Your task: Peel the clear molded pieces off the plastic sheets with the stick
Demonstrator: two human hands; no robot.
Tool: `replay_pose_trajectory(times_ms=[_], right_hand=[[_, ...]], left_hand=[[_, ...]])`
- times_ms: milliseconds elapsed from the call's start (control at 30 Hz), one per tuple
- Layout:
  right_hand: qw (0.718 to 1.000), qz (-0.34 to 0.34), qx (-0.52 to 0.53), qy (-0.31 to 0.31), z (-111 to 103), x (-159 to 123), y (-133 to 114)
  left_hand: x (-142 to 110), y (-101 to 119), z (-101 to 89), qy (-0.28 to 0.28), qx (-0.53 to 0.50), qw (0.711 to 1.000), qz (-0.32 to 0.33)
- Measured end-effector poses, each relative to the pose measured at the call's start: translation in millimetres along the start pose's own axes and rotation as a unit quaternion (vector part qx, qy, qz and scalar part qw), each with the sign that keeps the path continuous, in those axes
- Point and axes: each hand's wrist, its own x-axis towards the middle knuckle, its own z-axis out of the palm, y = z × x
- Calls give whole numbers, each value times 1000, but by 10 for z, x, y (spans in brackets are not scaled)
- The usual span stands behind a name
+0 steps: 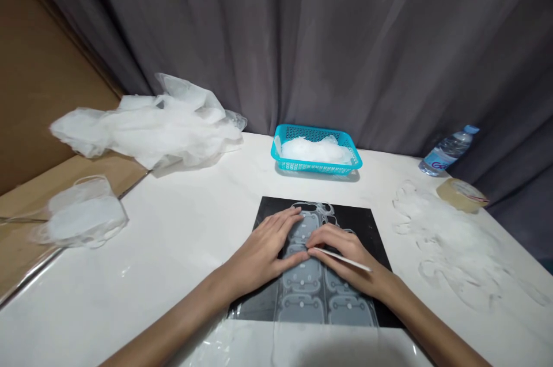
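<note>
A black mat [265, 211] lies on the white table under a clear plastic sheet with several rounded, translucent grey pieces [301, 310]. My left hand [270, 243] lies flat on the left side of the sheet, fingers stretched forward and thumb pointing right. My right hand [345, 252] is closed around a thin white stick [345, 260], its fingertips touching the sheet near my left thumb. The stick's rear end points to the lower right. Its tip is hidden in the fingers. Thin clear loops [326, 209] of plastic curl at the sheet's far edge.
A blue basket [317, 167] with white translucent material stands behind the mat. Crumpled plastic [173, 131] and a clear bundle [84, 214] lie left, by cardboard [38, 177]. At right are a water bottle [447, 151], a tape roll [462, 194] and loose clear scraps [458, 240].
</note>
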Motion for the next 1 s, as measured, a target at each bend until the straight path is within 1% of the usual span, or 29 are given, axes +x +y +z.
replay_pose_trajectory(times_ms=[100,233,300,367,533,633,700,833,900,1000], right_hand=[[996,-53,-65,-15,-11,-18,19],[977,-121,-168,-42,-44,-42,140],[968,-138,-204,-47,-54,-54,199],[959,-153,-234,-37,-45,-61,239],[943,-175,-284,-16,33,-54,245],[946,-174,-275,-12,43,-42,192],[958,-164,-233,-7,19,-34,138],[986,-107,-125,17,-38,-18,42],[992,-85,-92,22,-42,-9,30],[996,-53,-75,10,-24,3,56]], left_hand=[[15,6,-16,3,4,1000,0],[37,12,-30,-2,17,1000,2],[41,17,-35,-7,23,1000,-3],[37,18,-45,-17,27,999,-9],[10,-28,-81,-53,8,999,-6],[10,-61,-79,-44,5,999,-6],[19,-64,-71,-30,8,999,-6],[33,-42,-70,-28,12,1000,-6],[31,-38,-73,-31,18,999,-1],[26,-49,-69,-31,36,999,10]])
